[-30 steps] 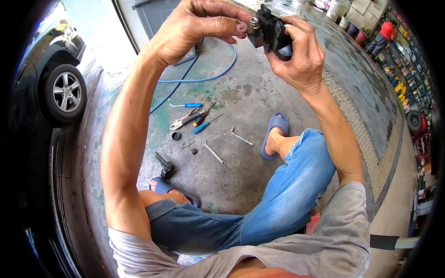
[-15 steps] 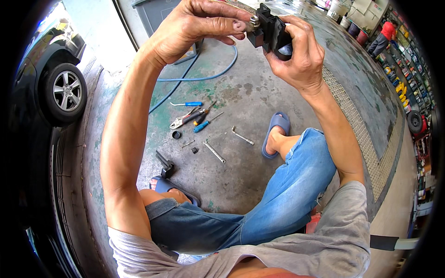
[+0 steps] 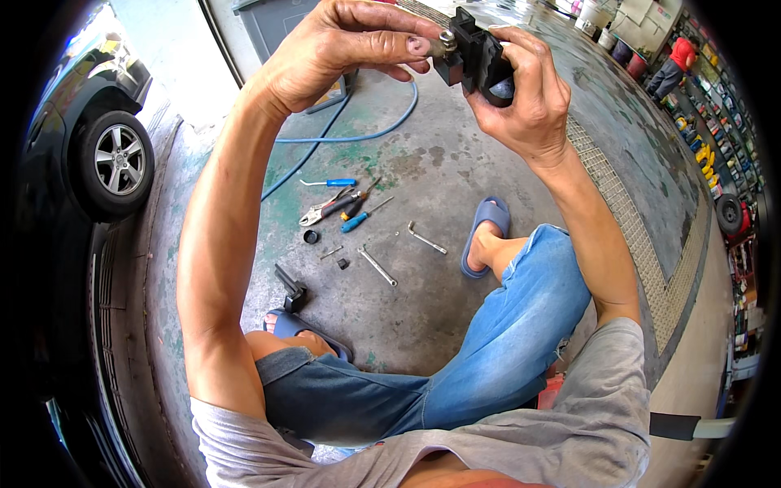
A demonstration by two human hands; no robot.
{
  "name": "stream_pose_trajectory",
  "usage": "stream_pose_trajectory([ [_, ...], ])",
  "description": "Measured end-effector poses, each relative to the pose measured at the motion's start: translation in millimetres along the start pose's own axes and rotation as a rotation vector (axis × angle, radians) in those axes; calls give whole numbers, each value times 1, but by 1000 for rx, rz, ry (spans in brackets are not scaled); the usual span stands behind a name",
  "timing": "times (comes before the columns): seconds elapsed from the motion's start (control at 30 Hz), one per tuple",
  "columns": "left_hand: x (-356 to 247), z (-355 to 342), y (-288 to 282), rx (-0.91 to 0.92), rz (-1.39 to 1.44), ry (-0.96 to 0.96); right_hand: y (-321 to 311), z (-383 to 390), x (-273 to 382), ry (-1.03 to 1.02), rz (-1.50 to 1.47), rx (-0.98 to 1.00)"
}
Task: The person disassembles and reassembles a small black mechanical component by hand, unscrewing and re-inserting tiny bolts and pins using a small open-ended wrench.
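Up at the top of the view, my right hand [image 3: 529, 106] has its fingers wrapped round a black plastic part [image 3: 476, 57] with a rounded end. My left hand [image 3: 350, 49] is closed with its fingertips at a small metal fitting [image 3: 447, 39] on that part's left side; just what they pinch is partly hidden. Below lie a blue-handled pick [image 3: 340, 182], locking pliers [image 3: 317, 214], a blue screwdriver [image 3: 354, 221], a black cap [image 3: 311, 237], a combination wrench [image 3: 378, 267], an angled socket wrench [image 3: 427, 239] and another black part [image 3: 291, 291], upright handle-like piece attached.
A blue hose [image 3: 342, 140] loops near a grey bin [image 3: 268, 28]. A dark car [image 3: 49, 163] stands left. A metal grate [image 3: 618, 211] runs along the right, beyond it crowded shelves [image 3: 720, 122], a loose wheel [image 3: 730, 213] and a person in red [image 3: 681, 53].
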State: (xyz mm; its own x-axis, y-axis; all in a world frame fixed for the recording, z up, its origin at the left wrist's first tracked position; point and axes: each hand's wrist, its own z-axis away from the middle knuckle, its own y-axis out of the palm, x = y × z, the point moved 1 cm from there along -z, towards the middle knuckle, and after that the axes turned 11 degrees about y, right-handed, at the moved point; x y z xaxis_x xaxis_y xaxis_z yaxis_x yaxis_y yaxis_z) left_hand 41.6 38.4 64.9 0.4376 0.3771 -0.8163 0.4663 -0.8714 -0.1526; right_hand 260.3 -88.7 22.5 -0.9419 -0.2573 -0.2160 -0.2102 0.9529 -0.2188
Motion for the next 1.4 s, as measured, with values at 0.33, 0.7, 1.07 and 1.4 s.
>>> stream_pose_trajectory([
  [0.33, -4, 1, 0, 3, 13, -25, 0, -2, 0, -26, 24, -26],
  [0.7, -2, 5, -3, 66, -148, 81, -2, -3, -2, -32, 22, -30],
  [1.07, -9, 1, 5, 10, 25, -62, -2, -3, -3, -43, 22, -40],
  [1.4, -13, 3, 6, -1, 5, -77, -3, -2, -1, -48, 36, -38],
])
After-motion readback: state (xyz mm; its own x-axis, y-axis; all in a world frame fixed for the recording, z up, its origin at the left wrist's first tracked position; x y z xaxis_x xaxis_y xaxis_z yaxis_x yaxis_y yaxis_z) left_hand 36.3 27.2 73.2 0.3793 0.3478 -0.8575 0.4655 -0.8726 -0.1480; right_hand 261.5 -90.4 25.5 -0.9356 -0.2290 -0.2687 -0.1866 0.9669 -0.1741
